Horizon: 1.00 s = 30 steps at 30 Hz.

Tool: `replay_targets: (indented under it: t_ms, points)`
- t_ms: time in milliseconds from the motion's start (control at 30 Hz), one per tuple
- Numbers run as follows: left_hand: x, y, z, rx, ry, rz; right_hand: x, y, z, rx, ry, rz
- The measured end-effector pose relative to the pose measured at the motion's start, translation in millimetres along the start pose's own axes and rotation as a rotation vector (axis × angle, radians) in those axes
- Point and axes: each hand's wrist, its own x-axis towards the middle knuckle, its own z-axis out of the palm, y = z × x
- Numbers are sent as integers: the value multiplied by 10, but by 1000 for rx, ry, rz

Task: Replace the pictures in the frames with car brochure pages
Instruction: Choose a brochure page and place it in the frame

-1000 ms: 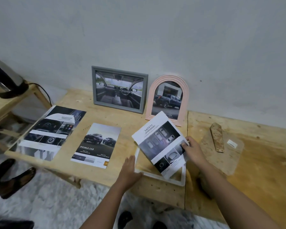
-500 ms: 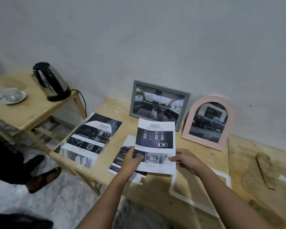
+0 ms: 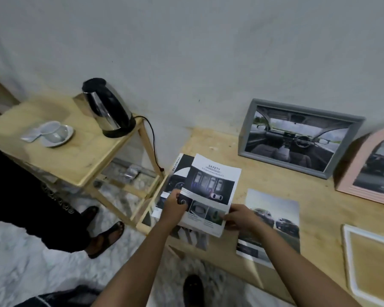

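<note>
Two framed pictures lean on the wall at the back of the wooden surface (image 3: 275, 187): a grey rectangular frame (image 3: 297, 138) with a car-interior photo and, to its right at the picture's edge, a pink arched frame (image 3: 361, 165) with a dark vehicle photo. An empty white frame (image 3: 347, 260) lies flat at the right, well apart from the hands. A brochure page showing two dark cars (image 3: 273, 218) lies flat on the surface, its lower left part hidden by the right forearm. To the left stands a lower wooden side table (image 3: 60, 151) with a black and steel electric kettle (image 3: 106, 107) and a white cup on a saucer (image 3: 53, 132); the kettle's cord (image 3: 152, 142) hangs down between the two tables. A second person's sandalled foot (image 3: 106, 238) stands on the pale floor beside the side table.

Both hands carry the SAFETY brochure page (image 3: 211, 189) over the surface's left front corner. The left hand (image 3: 175, 204) pinches its lower left edge, thumb on the printed face; the right hand (image 3: 239, 218) pinches its lower right corner. Each grip is clenched on the paper. The page covers most of a dark brochure (image 3: 177, 171) lying beneath it; whether the two touch cannot be told.

Compared with half a second ago, the page has been carried further left, from above the two-car page to above the dark brochure, and the view has swung left with it, so the pink frame and white frame now sit at the right edge
</note>
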Motion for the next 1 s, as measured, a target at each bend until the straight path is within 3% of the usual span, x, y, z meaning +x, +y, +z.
replay_targets:
  t_ms: [300,400,500,600,700,833,1000]
  points:
    - [296,-282,-240,332,-11,27,180,-224,587,-206,177,-69]
    - [304,-322,-155,551,-21,143,218,-184,642,-318,224,-66]
    - [286,-335,-27,658,-167,271,248,-141,642,-398,265,-71]
    - [258,-344,84,677,-185,230,221,-111,555,-481,355,-113]
    - [211,-350,187,692,-175,174,149,-8,291,-414,553,-103]
    - [183,-348,278,755,-173,176,0,306,-194,-404,861,125]
    - [215,-278,376,767,-253,304,-208,648,-497,-256,955,409]
